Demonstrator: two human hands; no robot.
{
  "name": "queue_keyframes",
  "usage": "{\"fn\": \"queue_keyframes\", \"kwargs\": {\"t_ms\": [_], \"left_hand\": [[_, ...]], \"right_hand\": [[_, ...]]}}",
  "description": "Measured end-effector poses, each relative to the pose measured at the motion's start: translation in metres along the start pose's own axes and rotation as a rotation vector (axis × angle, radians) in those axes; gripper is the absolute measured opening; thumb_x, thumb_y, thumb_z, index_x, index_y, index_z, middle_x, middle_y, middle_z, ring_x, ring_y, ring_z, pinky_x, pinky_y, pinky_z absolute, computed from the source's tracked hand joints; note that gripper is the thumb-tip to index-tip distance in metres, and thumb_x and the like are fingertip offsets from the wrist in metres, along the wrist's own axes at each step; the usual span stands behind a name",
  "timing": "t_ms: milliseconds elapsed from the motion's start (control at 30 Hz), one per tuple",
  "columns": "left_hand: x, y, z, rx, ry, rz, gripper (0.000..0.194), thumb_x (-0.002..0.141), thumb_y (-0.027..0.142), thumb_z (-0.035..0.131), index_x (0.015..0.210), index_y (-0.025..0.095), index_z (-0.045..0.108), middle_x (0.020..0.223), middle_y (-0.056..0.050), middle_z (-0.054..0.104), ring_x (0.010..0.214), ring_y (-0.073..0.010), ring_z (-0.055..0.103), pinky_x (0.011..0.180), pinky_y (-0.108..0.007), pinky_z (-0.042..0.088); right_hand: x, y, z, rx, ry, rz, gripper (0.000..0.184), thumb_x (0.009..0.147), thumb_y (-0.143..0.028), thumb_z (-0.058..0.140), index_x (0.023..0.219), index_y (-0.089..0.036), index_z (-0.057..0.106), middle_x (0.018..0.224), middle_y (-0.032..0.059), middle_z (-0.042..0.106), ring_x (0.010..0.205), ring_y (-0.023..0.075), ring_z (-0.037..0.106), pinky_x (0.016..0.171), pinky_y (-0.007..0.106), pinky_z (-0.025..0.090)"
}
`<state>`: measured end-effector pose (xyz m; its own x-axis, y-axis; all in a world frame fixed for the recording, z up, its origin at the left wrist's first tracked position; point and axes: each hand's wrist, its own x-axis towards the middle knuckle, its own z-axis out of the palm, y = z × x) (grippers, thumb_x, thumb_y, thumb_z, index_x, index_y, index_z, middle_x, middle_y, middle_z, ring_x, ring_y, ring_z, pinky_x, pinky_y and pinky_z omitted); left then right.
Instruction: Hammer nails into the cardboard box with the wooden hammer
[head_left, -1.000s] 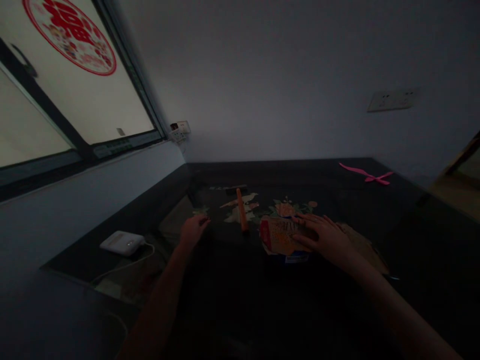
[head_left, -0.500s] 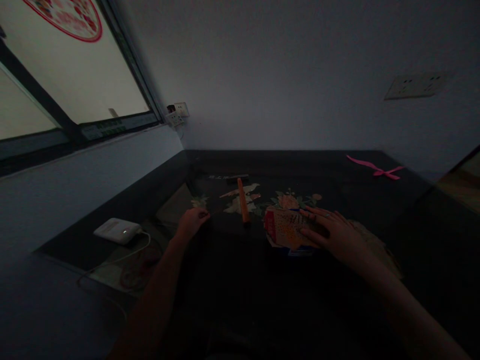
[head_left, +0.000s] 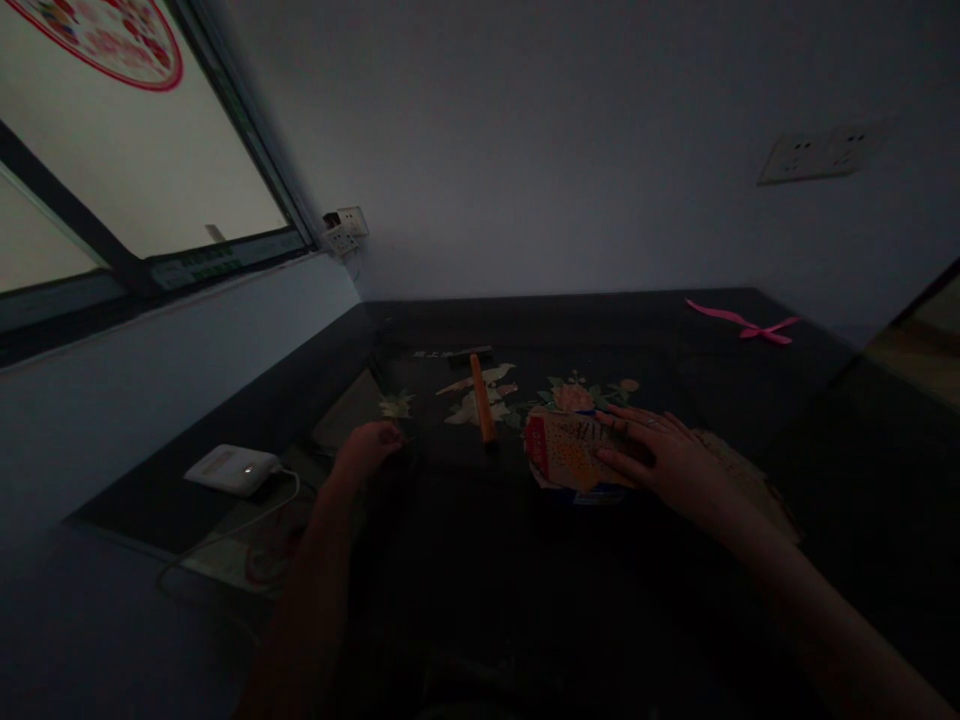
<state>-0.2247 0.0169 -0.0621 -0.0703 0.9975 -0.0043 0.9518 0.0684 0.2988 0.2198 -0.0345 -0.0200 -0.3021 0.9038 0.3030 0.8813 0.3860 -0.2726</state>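
Note:
The scene is very dark. My right hand [head_left: 664,460] lies flat, fingers stretched out, on an orange and red printed packet [head_left: 564,458] resting on a dark table [head_left: 570,600]. My left hand [head_left: 369,448] is curled at the left edge of a dark mat with a flower pattern [head_left: 577,395]; whether it pinches anything is hidden. An orange stick-shaped tool [head_left: 482,398] lies on the mat between the two hands.
A white box with a cable [head_left: 232,468] sits at the left. A pink ribbon [head_left: 742,323] lies at the far right corner. A window [head_left: 112,180] and wall sockets [head_left: 341,232] are on the left; another socket plate [head_left: 814,155] is on the back wall.
The view tipped downward. My left hand drew back a little toward me and curled tighter. My right hand stayed flat on the packet.

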Motion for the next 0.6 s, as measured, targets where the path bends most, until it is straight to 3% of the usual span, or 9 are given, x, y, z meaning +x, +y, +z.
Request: {"fn": "queue_keyframes", "kwargs": {"t_ms": [200,333,467,600], "left_hand": [[-0.003,0.006,-0.001,0.004,-0.002,-0.023,0.024,0.077,0.028,0.06,0.098,0.018,0.065,0.085,-0.005,0.069,0.079,-0.0191,0.065,0.064,-0.023,0.044],[-0.003,0.018,0.002,0.007,0.105,0.074,0.023,0.081,0.028,0.056,0.098,0.016,0.065,0.094,-0.008,0.068,0.084,-0.0202,0.063,0.074,-0.027,0.046],[-0.008,0.05,0.005,-0.107,0.29,0.294,0.021,0.084,0.024,0.05,0.097,0.016,0.064,0.098,-0.008,0.066,0.093,-0.0198,0.06,0.087,-0.03,0.045],[-0.025,0.096,0.006,-0.288,0.408,0.445,0.022,0.089,0.026,0.046,0.095,0.018,0.064,0.098,-0.007,0.067,0.096,-0.0199,0.06,0.09,-0.031,0.045]], "right_hand": [[-0.001,-0.002,-0.001,-0.01,0.002,0.008,0.045,0.086,-0.046,0.049,0.12,-0.019,0.062,0.128,0.0114,0.061,0.118,0.0304,0.053,0.101,0.053,0.038],[-0.001,-0.002,0.0,-0.011,0.004,0.008,0.046,0.085,-0.045,0.05,0.12,-0.018,0.062,0.127,0.0121,0.061,0.119,0.0305,0.052,0.101,0.053,0.036],[-0.001,-0.004,-0.001,-0.011,0.008,0.014,0.047,0.084,-0.048,0.052,0.122,-0.02,0.06,0.129,0.0097,0.061,0.119,0.0305,0.052,0.104,0.056,0.032],[0.0,-0.008,-0.005,-0.012,0.005,0.021,0.045,0.084,-0.046,0.054,0.119,-0.018,0.063,0.126,0.011,0.062,0.117,0.0307,0.054,0.102,0.053,0.035]]}}
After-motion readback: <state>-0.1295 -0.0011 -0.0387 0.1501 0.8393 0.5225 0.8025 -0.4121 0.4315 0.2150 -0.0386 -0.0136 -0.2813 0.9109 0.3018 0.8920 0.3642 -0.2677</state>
